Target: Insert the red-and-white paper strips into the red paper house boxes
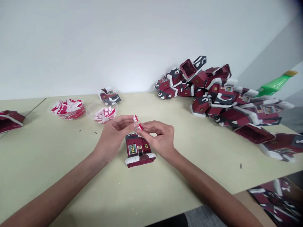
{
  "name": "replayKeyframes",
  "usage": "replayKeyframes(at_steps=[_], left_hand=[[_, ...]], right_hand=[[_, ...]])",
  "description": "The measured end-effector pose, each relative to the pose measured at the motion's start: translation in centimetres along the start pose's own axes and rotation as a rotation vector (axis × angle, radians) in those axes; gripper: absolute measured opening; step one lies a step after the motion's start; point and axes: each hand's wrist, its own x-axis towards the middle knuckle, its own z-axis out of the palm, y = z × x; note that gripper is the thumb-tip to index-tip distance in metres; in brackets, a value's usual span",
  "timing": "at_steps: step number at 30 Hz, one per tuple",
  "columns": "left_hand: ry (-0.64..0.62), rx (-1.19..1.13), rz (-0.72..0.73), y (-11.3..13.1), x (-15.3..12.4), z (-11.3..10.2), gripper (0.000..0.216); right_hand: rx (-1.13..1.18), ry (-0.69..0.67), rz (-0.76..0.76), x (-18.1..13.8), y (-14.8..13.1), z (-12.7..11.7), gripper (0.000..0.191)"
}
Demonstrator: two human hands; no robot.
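Pinching: from my remote seat I see the left hand (115,132) and right hand (161,137) meeting above the table (208,148), thumbs and fingertips closed on one small red-and-white striped piece (138,123).
Piece's place: between both hands, near the roof end of a small house (139,151); whether the two touch, I cannot tell.
Slip risk: only fingertips grip it, so I judge uneven pressure could flick it loose.
Crease risk: if it is as thin as it looks, twisting might bend it.
Knock risk: both hands sit close to the house; a low sweep could shift it.
House: dark red, boxy, apparently lying front-up, yellow windows, lumpy white edging at its near base.
Tubs: far left, round, see-through, plastic-looking; left tub (71,117) heaped, right tub (91,110) less full, both with striped pieces.
Pile: far right, jumbled red houses (220,90), dark roofs patched white.
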Motion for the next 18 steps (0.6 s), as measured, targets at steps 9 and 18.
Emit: replayKeyframes(at_steps=[9, 18], left_hand=[[-0.058, 0.702, 0.385, 0.8, 0.2, -1.1, 0.030], [-0.333, 0.860, 0.335, -0.5, -1.2, -3.6, 0.028]], right_hand=[[-0.012, -0.130, 0.073, 0.8, -1.1, -1.5, 0.023], [0.005, -0.428, 0.032, 1.0, 0.1, -2.4, 0.013]])
